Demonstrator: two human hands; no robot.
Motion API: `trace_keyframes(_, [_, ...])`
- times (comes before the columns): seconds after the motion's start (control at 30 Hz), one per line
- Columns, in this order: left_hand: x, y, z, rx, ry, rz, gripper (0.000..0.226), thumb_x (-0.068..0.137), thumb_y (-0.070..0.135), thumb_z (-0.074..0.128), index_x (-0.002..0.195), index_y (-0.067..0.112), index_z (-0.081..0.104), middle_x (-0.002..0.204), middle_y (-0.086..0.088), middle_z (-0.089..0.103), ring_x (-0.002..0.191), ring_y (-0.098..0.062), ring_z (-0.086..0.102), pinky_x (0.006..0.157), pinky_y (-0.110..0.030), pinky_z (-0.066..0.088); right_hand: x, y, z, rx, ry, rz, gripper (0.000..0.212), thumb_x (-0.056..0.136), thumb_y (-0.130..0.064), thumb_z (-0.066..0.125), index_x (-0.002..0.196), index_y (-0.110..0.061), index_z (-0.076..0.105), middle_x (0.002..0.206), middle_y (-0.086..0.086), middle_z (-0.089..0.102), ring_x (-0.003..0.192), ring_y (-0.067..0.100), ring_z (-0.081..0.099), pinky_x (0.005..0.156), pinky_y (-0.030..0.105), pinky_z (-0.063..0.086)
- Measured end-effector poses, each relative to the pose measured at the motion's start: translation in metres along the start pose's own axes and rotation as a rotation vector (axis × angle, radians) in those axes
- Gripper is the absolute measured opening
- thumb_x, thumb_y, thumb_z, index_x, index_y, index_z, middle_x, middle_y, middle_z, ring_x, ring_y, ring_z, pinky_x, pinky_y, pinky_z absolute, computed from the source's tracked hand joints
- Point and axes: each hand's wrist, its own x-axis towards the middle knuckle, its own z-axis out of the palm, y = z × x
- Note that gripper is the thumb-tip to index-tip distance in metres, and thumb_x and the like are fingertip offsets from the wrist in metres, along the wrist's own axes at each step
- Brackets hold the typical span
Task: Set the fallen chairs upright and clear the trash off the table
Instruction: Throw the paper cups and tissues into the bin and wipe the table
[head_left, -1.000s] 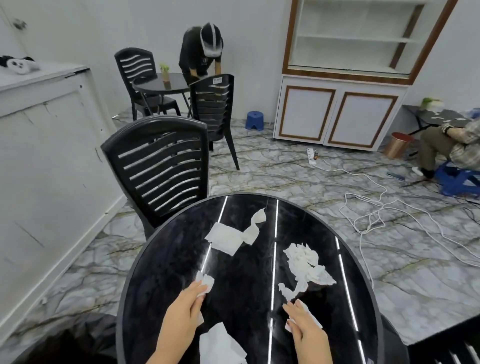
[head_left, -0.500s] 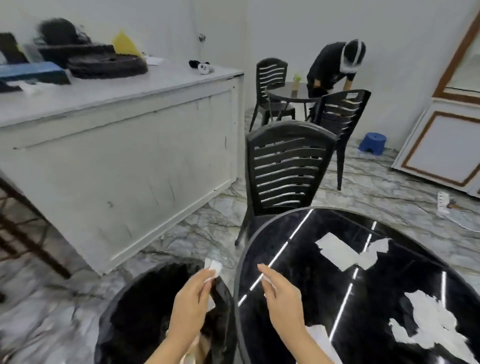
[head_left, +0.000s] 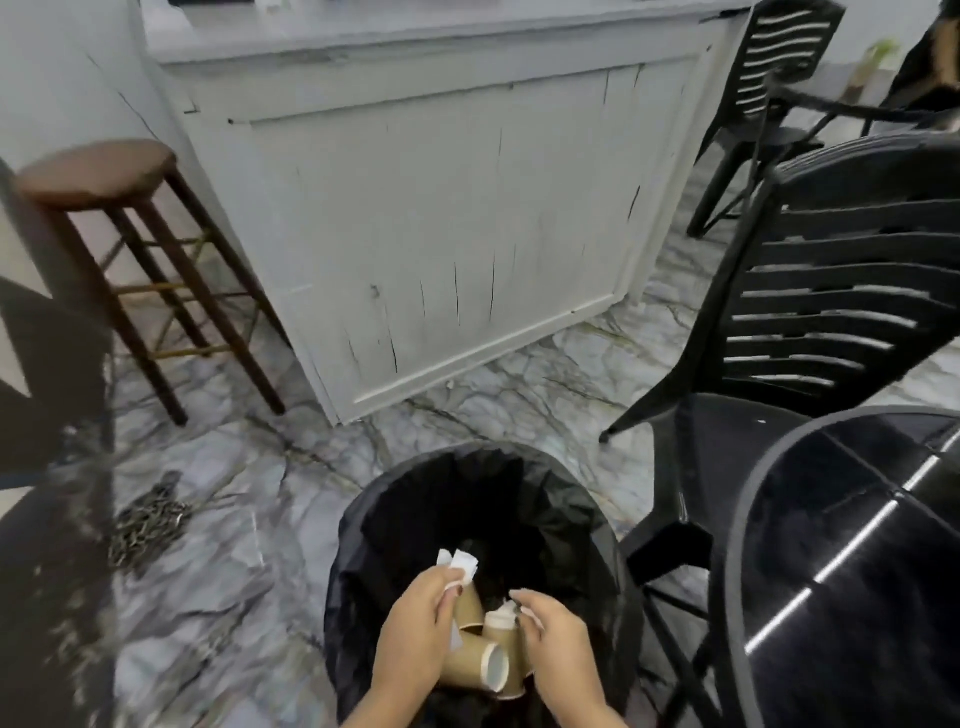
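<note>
Hovering over the black-lined trash bin (head_left: 571, 519), both hands hold torn paper: the left hand (head_left: 415, 634) pinches a white paper scrap (head_left: 460, 562) at its fingertips, and the right hand (head_left: 558, 642) pinches a smaller white scrap (head_left: 506, 609). Brown paper cups (head_left: 480, 660) lie inside the bin beneath them. The black round desk (head_left: 852, 571) stands just right, an upright black chair (head_left: 831, 291) beside it.
</note>
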Motion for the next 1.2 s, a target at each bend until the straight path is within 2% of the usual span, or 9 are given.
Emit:
trace_keyframes(0.1, [0.009, -0.035, 0.028, 0.046, -0.014, -0.025, 0.045, 0.092, 0.023, 0.052, 0.102, 0.067, 0.045, 0.117, 0.043, 0.048, 0.117, 0.007, 0.046, 0.102, -0.020, 0.037, 0.026, 0.038, 0.029, -0.132, -0.034, -0.025, 0.071, 0.088, -0.010, 0.055, 0.086, -0.080, 0.045, 0.132, 0.002, 0.056, 0.121, 0.012, 0.050, 0.098, 0.013, 0.034])
trace_keyframes(0.17, [0.011, -0.058, 0.042, 0.244, -0.091, -0.067, 0.049, 0.093, 0.043, 0.042, 0.135, 0.052, 0.020, 0.144, 0.031, 0.009, 0.137, 0.003, 0.014, 0.117, -0.039, 0.015, 0.032, 0.055, 0.043, -0.379, -0.151, -0.022, 0.057, 0.088, -0.028, 0.055, 0.133, -0.055, 0.033, 0.156, -0.004, 0.016, 0.143, 0.020, 0.014, 0.114, 0.035, 0.019])
trace_keyframes(0.23, [0.011, -0.081, 0.051, 0.471, -0.134, -0.113, 0.071, 0.084, 0.068, 0.025, 0.141, 0.044, -0.010, 0.145, 0.020, -0.021, 0.133, -0.001, -0.013, 0.115, -0.045, 0.001, 0.038, 0.075, 0.051, -0.621, -0.246, 0.034, 0.093, 0.080, -0.051, 0.055, 0.144, -0.040, -0.012, 0.149, -0.013, -0.021, 0.143, 0.023, -0.017, 0.114, 0.051, 0.004])
trace_keyframes(0.27, [0.010, -0.088, 0.054, 0.493, -0.131, -0.114, 0.077, 0.075, 0.077, 0.014, 0.139, 0.044, -0.015, 0.143, 0.018, -0.026, 0.132, -0.002, -0.018, 0.115, -0.045, -0.001, 0.039, 0.081, 0.054, -0.648, -0.247, 0.049, 0.103, 0.075, -0.060, 0.055, 0.142, -0.038, -0.019, 0.148, -0.011, -0.027, 0.141, 0.024, -0.022, 0.113, 0.053, 0.002])
trace_keyframes(0.47, [0.001, -0.107, 0.051, 0.446, -0.089, -0.144, 0.103, 0.051, 0.091, -0.010, 0.142, 0.044, -0.005, 0.146, 0.018, -0.022, 0.134, -0.003, -0.018, 0.115, -0.046, -0.001, 0.033, 0.081, 0.060, -0.602, -0.286, 0.044, 0.107, 0.070, -0.066, 0.056, 0.142, -0.039, -0.019, 0.154, 0.000, -0.026, 0.141, 0.024, -0.024, 0.113, 0.053, 0.000])
trace_keyframes(0.77, [0.002, 0.016, -0.004, 0.442, -0.099, -0.100, 0.087, 0.060, 0.076, 0.006, 0.142, 0.046, 0.001, 0.156, 0.015, -0.010, 0.143, -0.010, -0.010, 0.116, -0.046, -0.001, 0.004, -0.024, -0.009, -0.494, -0.206, -0.037, 0.095, 0.079, -0.057, 0.055, 0.144, -0.039, -0.011, 0.155, -0.002, -0.022, 0.142, 0.021, -0.020, 0.115, 0.051, 0.002])
trace_keyframes(0.93, [0.014, 0.104, -0.026, 0.428, -0.073, 0.041, 0.084, 0.064, 0.077, 0.010, 0.142, 0.047, 0.004, 0.156, 0.014, -0.006, 0.143, -0.008, -0.008, 0.116, -0.046, -0.002, -0.014, -0.096, -0.080, -0.401, -0.050, -0.127, 0.089, 0.081, -0.061, 0.050, 0.143, -0.042, -0.012, 0.156, -0.006, -0.017, 0.143, 0.018, -0.015, 0.115, 0.048, 0.004])
trace_keyframes(1.07, [0.025, 0.172, -0.024, 0.483, -0.079, 0.193, 0.068, 0.086, 0.065, 0.033, 0.144, 0.041, 0.009, 0.157, 0.010, -0.002, 0.144, -0.013, -0.002, 0.117, -0.046, 0.001, -0.030, -0.129, -0.148, -0.380, 0.142, -0.186, 0.097, 0.062, -0.087, 0.021, 0.139, -0.043, -0.018, 0.157, -0.006, -0.012, 0.144, 0.018, -0.011, 0.115, 0.048, 0.004])
trace_keyframes(1.2, [0.020, 0.228, 0.007, 0.487, -0.127, 0.315, 0.066, 0.087, 0.062, 0.034, 0.145, 0.040, 0.009, 0.157, 0.010, -0.003, 0.144, -0.012, -0.003, 0.117, -0.046, 0.002, -0.053, -0.121, -0.221, -0.343, 0.338, -0.195, 0.085, 0.084, -0.061, 0.045, 0.143, -0.039, -0.011, 0.157, -0.006, -0.010, 0.144, 0.018, -0.012, 0.115, 0.048, 0.002])
